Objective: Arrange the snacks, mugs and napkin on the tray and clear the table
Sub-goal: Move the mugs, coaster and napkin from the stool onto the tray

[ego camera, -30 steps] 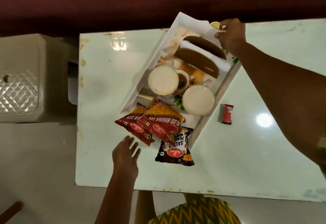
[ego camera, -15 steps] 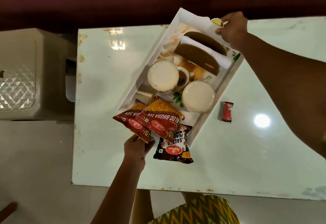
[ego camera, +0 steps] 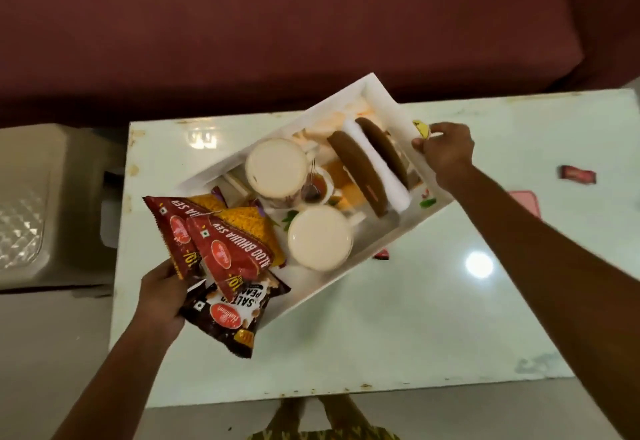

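The white tray (ego camera: 332,287) sits slantwise above the table. It carries two cream mugs (ego camera: 277,169) (ego camera: 320,237), a rolled brown and white napkin (ego camera: 367,169), two red snack packets (ego camera: 221,249) and a dark peanut packet (ego camera: 228,315). The packets overhang the tray's near end. My left hand (ego camera: 162,294) grips that near end beneath the packets. My right hand (ego camera: 446,152) is closed on the far right end of the tray.
The pale glossy table (ego camera: 415,318) holds a small red sachet (ego camera: 381,255) peeking out under the tray edge, another red sachet (ego camera: 576,174) and a pink item (ego camera: 524,202) at the right. A beige plastic stool (ego camera: 41,204) stands left; a maroon sofa (ego camera: 277,24) lies behind.
My left hand came up from the table and closed on the tray's near end under the packets. The tray now covers part of the small red sachet. My right hand kept its grip.
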